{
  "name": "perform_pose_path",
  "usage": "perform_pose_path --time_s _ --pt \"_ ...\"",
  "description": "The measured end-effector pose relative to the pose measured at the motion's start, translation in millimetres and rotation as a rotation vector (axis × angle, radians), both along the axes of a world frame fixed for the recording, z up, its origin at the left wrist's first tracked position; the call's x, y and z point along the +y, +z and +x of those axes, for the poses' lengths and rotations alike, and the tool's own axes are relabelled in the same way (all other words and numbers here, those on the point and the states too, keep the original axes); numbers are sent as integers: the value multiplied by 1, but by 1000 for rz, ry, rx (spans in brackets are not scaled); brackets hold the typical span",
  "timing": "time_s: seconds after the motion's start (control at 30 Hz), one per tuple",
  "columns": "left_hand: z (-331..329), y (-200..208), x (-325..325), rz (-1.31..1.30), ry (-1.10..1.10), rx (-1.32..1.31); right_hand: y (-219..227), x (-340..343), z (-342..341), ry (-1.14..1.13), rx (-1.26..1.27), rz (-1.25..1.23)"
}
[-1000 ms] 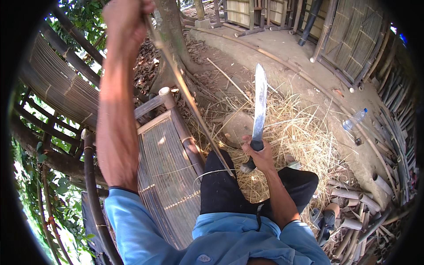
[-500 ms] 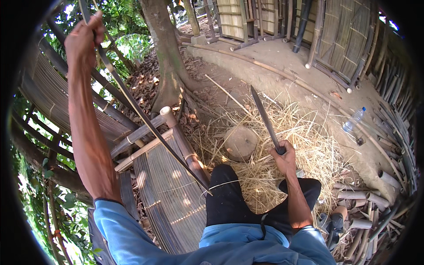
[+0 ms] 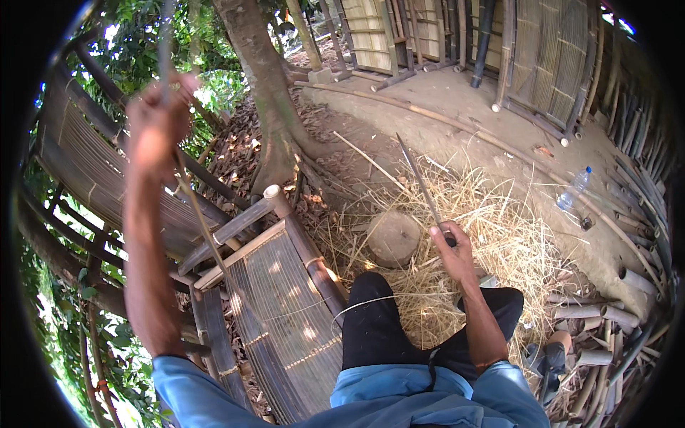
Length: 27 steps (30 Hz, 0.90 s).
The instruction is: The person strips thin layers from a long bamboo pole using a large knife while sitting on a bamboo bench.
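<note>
My left hand (image 3: 161, 121) is raised at the upper left, smeared by motion. It is closed around a long bamboo strip (image 3: 198, 214), which runs up past the fist and hangs down toward the bamboo bench (image 3: 285, 314). My right hand (image 3: 457, 251) grips the dark handle of a long knife (image 3: 419, 178) above the straw-like shavings. The blade points up and away to the left, its narrow side toward me. Across my left thigh lies a thin pale curved strip (image 3: 382, 298), also passing over the bench.
A round wood block (image 3: 393, 239) sits among pale shavings (image 3: 499, 235). Beyond stand a tree trunk (image 3: 267, 93) and bamboo panels (image 3: 546, 64). At right are a plastic bottle (image 3: 574, 189), cut bamboo pieces (image 3: 592, 357) and sandals (image 3: 549, 364).
My left hand has shifted slightly right and down. The strip's lower end has swung left, away from my knee and over the bench. The knife blade has turned edge-on.
</note>
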<state>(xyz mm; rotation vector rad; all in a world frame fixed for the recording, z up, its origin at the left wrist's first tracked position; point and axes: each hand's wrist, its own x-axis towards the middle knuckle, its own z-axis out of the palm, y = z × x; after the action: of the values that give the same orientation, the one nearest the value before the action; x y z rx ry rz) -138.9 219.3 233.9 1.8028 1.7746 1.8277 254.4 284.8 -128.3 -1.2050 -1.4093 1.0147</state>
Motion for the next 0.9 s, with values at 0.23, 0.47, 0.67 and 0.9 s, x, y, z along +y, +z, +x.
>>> perform_pose_path --time_s 0.23,0.47,0.67,0.9 --pt "98 -153 -22 -382 -213 -162 -4 -4 -4 -13 52 224" --pt "120 -228 -10 -556 -421 -515 0 -20 -7 -64 -73 146" --pt "126 -243 4 -643 -506 -592 -26 -19 -12 -126 -165 208" --pt "133 -249 -5 -767 -516 -578 -24 -12 -12 -176 -246 242"
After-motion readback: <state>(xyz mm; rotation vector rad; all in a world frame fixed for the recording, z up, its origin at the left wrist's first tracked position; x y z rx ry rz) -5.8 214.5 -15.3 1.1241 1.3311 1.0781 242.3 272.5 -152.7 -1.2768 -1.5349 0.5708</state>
